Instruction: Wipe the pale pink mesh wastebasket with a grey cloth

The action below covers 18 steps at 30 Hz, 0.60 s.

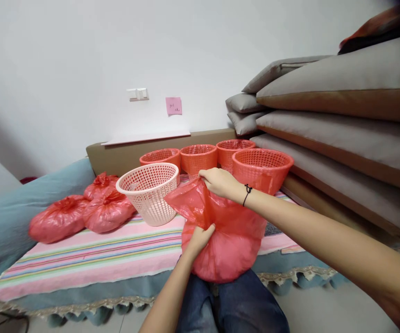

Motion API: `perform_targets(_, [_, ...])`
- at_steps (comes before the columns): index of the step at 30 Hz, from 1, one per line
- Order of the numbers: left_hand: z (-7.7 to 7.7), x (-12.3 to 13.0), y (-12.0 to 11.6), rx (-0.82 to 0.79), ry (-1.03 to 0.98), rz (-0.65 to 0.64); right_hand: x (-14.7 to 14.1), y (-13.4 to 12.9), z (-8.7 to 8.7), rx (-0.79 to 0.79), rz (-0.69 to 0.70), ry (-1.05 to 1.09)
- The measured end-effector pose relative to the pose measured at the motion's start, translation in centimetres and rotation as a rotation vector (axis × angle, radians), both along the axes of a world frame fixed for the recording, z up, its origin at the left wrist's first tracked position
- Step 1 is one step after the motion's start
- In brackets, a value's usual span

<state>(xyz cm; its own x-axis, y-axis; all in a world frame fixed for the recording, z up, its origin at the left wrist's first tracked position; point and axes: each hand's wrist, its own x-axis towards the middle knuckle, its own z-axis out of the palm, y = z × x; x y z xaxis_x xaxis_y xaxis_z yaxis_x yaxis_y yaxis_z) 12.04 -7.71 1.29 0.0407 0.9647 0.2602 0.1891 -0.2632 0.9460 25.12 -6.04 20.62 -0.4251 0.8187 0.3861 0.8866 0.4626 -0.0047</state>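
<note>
- Red bag [232, 252] is sitting up front, just above the jeans [255, 303]; from where I'm standing, can't tell whether lap or sofa edge is bearing it.
- Right hand [220, 182] is pinching the bag's gathered top and pulling it taut.
- Left hand [201, 238] is gripping a fold lower down, thumb up, on the bag's near side.
- Bag is bulging round and full below; contents are hiding behind the film, so weight is a guess: probably light to middling, soft.
- Film is looking thin, shiny, crinkly; likely slippery, stretching or tearing if one pinch is taking all the load.
- Best hold, I'm thinking: bunched neck in one hand, the other palm supporting the belly. Single-layer edges are seeming weak.
- Pale basket [154, 201] is standing on the striped cloth [95, 256], just left of the bag; red baskets [200, 159] are standing behind. Stiff-looking rims.
- Tied bags [59, 219] are lying left, slumping softly against each other.
</note>
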Motion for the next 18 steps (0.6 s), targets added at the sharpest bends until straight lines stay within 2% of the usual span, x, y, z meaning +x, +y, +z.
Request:
perform_targets(3, [0.0,-0.1,0.0,-0.025,-0.034,-0.147,0.1,-0.2,0.2,0.004,-0.012,-0.003])
perform_targets(5, [0.0,-0.1,0.1,0.006,-0.044,-0.176,0.3,-0.3,0.5,-0.004,-0.02,0.007])
perform_targets(10, [-0.7,-0.1,1.0,0.07,-0.102,-0.057,1.8,-2.2,2.1,-0.045,0.018,0.027])
perform_targets(13, [-1.3,-0.3,1.2,0.038,-0.096,-0.059,3.7,-3.9,3.2,-0.189,0.075,-0.155])
perform_targets(15, [-1.4,-0.5,1.2,-0.003,-0.08,-0.059,5.1,-4.5,3.4,-0.298,0.037,-0.323])
perform_targets(18, [-1.4,-0.5,0.9,-0.059,-0.072,-0.03,7.4,-4.3,3.2,-0.295,-0.046,-0.404])
